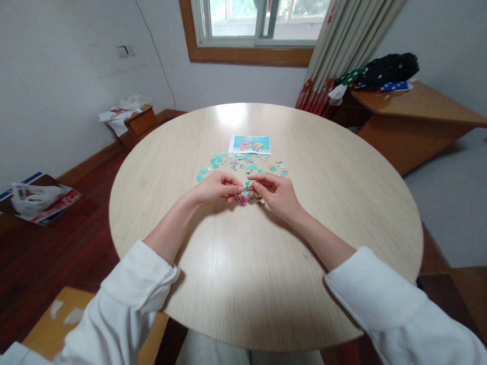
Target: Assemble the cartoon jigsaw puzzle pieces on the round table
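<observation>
My left hand (217, 189) and my right hand (279, 194) meet near the middle of the table, fingertips almost touching. Between them are small joined jigsaw puzzle pieces (247, 186) in teal and yellow, pinched from both sides; the exact grip is partly hidden by the fingers. Pink and yellow puzzle pieces (243, 199) lie right beneath the hands. Farther off, many loose teal, green and pink puzzle pieces (217, 161) are scattered. Behind these lies a printed reference picture (250, 145) with a pink and a yellow cartoon figure on blue.
The round pale wooden table (240, 278) reaches close to my body. A wooden desk (422, 109) with dark cloth items stands at the right. A small wooden cabinet (140, 123) is at the left, near a plastic bag (37, 199) on the floor.
</observation>
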The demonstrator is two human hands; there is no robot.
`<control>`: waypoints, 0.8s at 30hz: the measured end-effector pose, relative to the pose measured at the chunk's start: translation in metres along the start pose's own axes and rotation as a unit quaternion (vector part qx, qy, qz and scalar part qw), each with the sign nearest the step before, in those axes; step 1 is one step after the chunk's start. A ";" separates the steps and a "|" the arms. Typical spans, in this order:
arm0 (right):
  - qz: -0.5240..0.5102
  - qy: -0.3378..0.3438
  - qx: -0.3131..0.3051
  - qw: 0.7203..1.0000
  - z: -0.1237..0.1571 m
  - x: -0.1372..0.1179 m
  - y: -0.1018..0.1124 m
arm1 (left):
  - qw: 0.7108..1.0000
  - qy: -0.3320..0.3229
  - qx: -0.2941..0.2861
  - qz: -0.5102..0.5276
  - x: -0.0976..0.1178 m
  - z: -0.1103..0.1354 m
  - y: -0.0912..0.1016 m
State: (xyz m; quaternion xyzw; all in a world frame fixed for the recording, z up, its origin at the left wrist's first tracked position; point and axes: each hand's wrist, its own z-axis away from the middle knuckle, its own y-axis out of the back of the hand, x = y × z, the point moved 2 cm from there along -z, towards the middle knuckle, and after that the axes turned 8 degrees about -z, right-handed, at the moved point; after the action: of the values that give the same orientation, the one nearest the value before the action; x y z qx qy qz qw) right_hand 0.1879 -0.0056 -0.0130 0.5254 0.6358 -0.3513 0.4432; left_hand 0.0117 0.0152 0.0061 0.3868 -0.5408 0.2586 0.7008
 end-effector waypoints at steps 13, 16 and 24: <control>0.085 0.040 -0.010 0.996 -0.001 0.002 0.003 | 1.000 -0.020 -0.017 -0.010 -0.002 0.000 0.002; 0.105 0.048 -0.009 0.993 0.000 0.002 0.004 | 0.999 -0.024 -0.024 -0.016 -0.002 0.000 0.002; 0.142 0.060 -0.018 0.988 0.000 0.001 0.004 | 0.999 -0.019 -0.039 -0.032 0.000 0.002 0.001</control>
State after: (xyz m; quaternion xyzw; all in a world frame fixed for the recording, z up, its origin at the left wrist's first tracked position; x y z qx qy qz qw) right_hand 0.1915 -0.0046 -0.0135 0.6219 0.5865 -0.2414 0.4593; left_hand 0.0097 0.0143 0.0068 0.3813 -0.5511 0.2069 0.7128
